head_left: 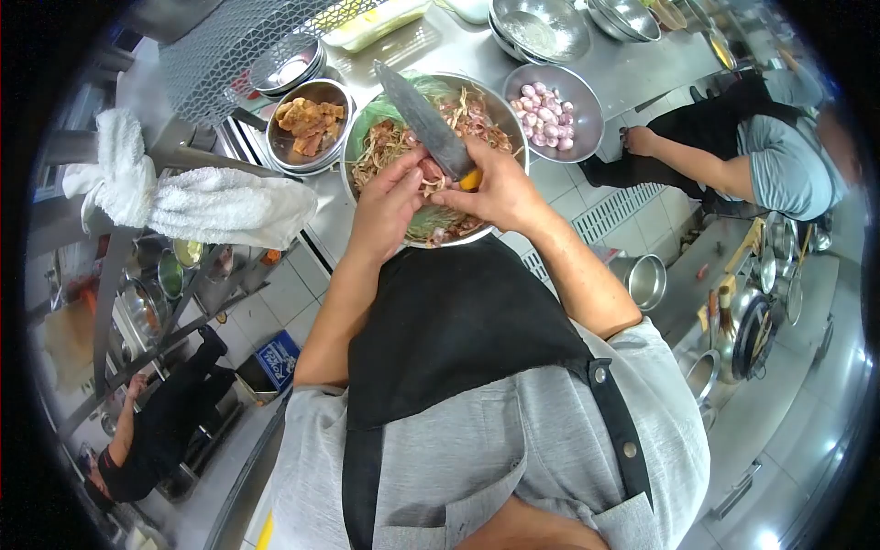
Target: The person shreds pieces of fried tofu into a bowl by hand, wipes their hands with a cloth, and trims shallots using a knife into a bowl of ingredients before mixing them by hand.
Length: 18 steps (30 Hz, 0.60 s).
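A large steel bowl [518, 163] lined with green plastic holds reddish-brown pieces and pale strands of food. Over it, my right hand [495, 188] grips a wide-bladed knife [422, 119] by its yellow handle, the blade slanting up and left. My left hand [392, 197] has its fingers closed on a small reddish piece of food [431, 174] just below the blade. My two hands nearly meet there. Beside the large bowl on the left is a bowl of orange-brown chunks [310, 124]; on the right, a bowl of peeled shallots [547, 115].
Stacked steel bowls [541, 32] stand at the back of the counter [642, 78]. A white towel [220, 206] hangs at the left. One person [733, 151] stands at the right, another [160, 440] at the lower left. A blue crate [278, 360] is on the floor.
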Each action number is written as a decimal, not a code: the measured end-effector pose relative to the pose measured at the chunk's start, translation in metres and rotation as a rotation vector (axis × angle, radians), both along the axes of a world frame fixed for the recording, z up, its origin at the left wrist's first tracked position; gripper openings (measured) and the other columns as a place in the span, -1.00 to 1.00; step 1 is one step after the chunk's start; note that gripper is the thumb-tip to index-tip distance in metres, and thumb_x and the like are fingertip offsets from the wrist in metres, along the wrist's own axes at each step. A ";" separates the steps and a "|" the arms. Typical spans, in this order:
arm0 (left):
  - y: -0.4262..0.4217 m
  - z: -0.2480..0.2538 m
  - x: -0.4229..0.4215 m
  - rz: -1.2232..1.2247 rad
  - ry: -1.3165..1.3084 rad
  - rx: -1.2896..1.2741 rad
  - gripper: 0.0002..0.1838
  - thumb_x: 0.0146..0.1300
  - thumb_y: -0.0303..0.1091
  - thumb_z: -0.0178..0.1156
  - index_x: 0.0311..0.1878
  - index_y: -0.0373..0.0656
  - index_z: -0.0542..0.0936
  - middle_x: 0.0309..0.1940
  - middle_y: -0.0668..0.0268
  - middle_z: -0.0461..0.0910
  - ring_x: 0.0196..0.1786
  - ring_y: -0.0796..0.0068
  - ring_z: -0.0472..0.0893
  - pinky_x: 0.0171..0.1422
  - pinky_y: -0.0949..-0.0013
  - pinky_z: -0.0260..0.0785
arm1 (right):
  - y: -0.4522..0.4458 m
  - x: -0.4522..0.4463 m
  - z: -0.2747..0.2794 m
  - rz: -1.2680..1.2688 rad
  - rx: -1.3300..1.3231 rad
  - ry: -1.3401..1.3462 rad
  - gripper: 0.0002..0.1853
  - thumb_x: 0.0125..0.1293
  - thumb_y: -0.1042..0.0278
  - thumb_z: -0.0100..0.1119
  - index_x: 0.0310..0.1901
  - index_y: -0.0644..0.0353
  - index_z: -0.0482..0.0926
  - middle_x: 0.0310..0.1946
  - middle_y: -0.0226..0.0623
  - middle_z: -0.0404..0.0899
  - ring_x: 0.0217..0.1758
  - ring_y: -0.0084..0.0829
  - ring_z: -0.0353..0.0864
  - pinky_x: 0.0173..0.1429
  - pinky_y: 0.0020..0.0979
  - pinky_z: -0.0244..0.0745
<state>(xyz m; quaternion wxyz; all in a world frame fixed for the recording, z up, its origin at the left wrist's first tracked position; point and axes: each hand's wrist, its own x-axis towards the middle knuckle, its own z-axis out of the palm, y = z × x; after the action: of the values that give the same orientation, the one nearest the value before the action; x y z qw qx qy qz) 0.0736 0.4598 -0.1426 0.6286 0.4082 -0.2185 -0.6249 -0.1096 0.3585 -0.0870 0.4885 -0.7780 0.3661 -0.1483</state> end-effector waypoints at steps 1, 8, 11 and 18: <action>0.002 0.006 0.002 -0.041 0.169 -0.037 -0.46 0.54 -0.44 0.23 0.52 -0.32 0.40 0.21 0.11 0.65 0.20 0.27 0.68 0.29 0.26 0.55 | -0.001 -0.002 -0.003 -0.007 -0.037 -0.067 -0.29 0.09 0.22 0.70 0.25 0.28 0.59 -0.06 -0.11 0.72 -0.01 -0.28 0.73 0.15 -0.25 0.60; 0.008 0.001 0.004 -0.087 -0.081 -0.030 -0.49 0.53 -0.46 0.22 0.49 -0.38 0.45 0.31 0.10 0.60 0.34 0.26 0.60 0.47 0.15 0.46 | -0.003 -0.006 0.011 0.011 -0.053 -0.114 -0.35 0.10 0.24 0.65 0.20 0.29 0.61 -0.13 -0.01 0.76 -0.02 -0.13 0.81 0.09 -0.18 0.66; 0.008 0.001 0.004 -0.101 -0.042 -0.095 -0.55 0.56 -0.47 0.20 0.45 -0.36 0.51 0.20 0.18 0.65 0.23 0.40 0.65 0.38 0.26 0.52 | -0.005 -0.007 0.014 0.021 -0.072 -0.074 -0.35 0.09 0.21 0.64 0.19 0.30 0.61 -0.13 0.02 0.76 -0.01 -0.11 0.80 0.11 -0.16 0.65; 0.008 -0.005 0.008 -0.182 -0.073 -0.141 -0.56 0.60 -0.43 0.19 0.44 -0.40 0.51 0.13 0.22 0.66 0.18 0.39 0.65 0.32 0.29 0.52 | -0.008 -0.008 -0.004 0.058 -0.081 -0.081 -0.33 0.13 0.16 0.60 0.23 0.31 0.60 -0.07 0.08 0.75 0.01 -0.07 0.80 0.13 -0.17 0.65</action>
<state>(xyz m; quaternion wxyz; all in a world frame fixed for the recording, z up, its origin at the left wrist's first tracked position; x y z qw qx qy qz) 0.0817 0.4676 -0.1475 0.5878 0.3641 -0.3210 -0.6472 -0.1178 0.3506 -0.0905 0.4750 -0.8009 0.3170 -0.1804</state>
